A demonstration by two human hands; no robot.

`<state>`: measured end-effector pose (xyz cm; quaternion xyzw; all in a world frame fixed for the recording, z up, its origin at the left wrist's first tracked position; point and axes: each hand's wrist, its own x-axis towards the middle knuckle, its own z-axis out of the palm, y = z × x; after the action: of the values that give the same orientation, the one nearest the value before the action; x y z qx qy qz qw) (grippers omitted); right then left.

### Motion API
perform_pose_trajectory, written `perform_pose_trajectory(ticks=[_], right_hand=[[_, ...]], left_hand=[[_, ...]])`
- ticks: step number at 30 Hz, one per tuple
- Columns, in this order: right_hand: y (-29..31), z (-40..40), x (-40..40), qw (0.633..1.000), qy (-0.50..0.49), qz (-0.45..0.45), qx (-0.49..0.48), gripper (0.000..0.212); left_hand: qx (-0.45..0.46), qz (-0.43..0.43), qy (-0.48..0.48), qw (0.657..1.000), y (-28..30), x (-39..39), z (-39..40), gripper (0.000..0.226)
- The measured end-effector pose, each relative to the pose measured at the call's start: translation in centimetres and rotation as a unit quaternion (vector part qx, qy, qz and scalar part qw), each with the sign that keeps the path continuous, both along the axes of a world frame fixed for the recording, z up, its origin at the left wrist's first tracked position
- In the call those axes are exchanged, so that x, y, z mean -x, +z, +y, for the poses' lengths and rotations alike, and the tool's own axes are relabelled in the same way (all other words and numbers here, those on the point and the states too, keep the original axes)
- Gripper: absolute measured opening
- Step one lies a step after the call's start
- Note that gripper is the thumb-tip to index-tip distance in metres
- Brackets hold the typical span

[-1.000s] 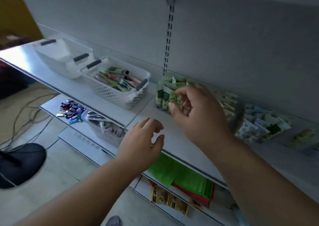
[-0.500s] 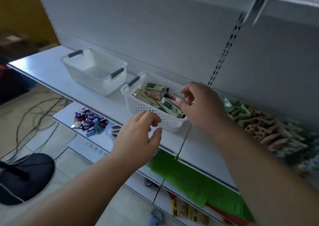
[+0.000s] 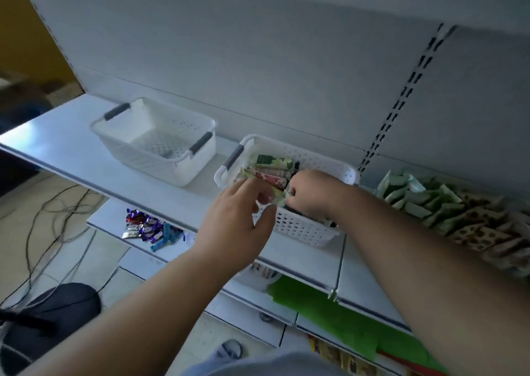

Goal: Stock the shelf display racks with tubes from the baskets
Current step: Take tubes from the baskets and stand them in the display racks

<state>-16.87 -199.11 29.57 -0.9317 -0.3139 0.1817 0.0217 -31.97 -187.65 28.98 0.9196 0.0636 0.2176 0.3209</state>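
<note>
Tubes in the white basket, racks partly filled on my right

The perforated white basket [image 3: 298, 226] with grey handles sits on the grey shelf [image 3: 68, 146] and holds tubes [image 3: 272, 172] lying flat, printed green, pink and cream. A second matching basket [image 3: 160, 143], just to its left, holds no tubes. At the right end of the shelf, the display racks [image 3: 459, 218] carry rows of leaning tubes, pale green ones nearer the basket, brown-patterned ones further right.
</note>
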Motion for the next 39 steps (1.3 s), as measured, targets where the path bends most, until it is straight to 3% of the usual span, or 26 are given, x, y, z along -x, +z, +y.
perform_pose_trajectory(ticks=[3,5,8,10,13,16,19,21,23,29,34,39], right_hand=[[0.8,-0.2,-0.1,0.999,-0.044,-0.01,-0.014,0.027],[2.0,-0.8,0.2,0.986,-0.102,-0.05,-0.121,0.027],[3.9,-1.6,1.7,0.907,-0.205,-0.074,-0.361,0.031],[4.3,-1.7,2.8,0.868,-0.229,-0.093,-0.43,0.032],[3.6,-1.5,4.2,0.83,-0.275,-0.049,-0.482,0.042],[2.7,-1.2,5.4,0.791,-0.312,0.012,-0.527,0.055],[2.3,-1.0,6.2,0.754,-0.339,0.025,-0.563,0.051],[2.4,-1.1,6.6,0.733,-0.34,0.041,-0.589,0.046],[2.6,-1.4,6.9,0.741,-0.328,0.033,-0.585,0.046],[3.4,-3.0,8.1,0.763,-0.346,-0.108,-0.536,0.03],[4.2,-6.3,10.3,0.726,-0.333,-0.118,-0.59,0.017],[4.1,-14.7,14.0,0.707,-0.363,-0.126,-0.594,0.005]], left_hand=[[0.009,-0.003,-0.047,0.999,0.3,-2.2,2.2,0.011],[-0.006,-0.005,-0.077,0.997,0.7,-4.0,3.7,0.011],[-0.037,0.01,-0.12,0.992,0.9,-7.2,5.5,0.011],[-0.063,0.031,-0.141,0.987,0.7,-9.7,6.1,0.014],[-0.182,0.078,-0.142,0.97,0.0,-13.4,6.4,0.023],[-0.357,0.145,-0.146,0.911,-0.8,-15.8,6.3,0.025],[-0.409,0.169,-0.155,0.883,-1.3,-16.5,6.3,0.03],[-0.414,0.17,-0.167,0.878,-1.5,-16.7,6.5,0.032],[-0.399,0.15,-0.178,0.887,-1.4,-16.7,6.8,0.029],[-0.27,0.074,-0.232,0.932,2.0,-13.0,5.9,0.025],[-0.239,0.044,-0.307,0.92,3.4,-8.9,0.8,0.027],[-0.2,0.007,-0.387,0.9,2.9,-6.0,-8.4,0.035]])
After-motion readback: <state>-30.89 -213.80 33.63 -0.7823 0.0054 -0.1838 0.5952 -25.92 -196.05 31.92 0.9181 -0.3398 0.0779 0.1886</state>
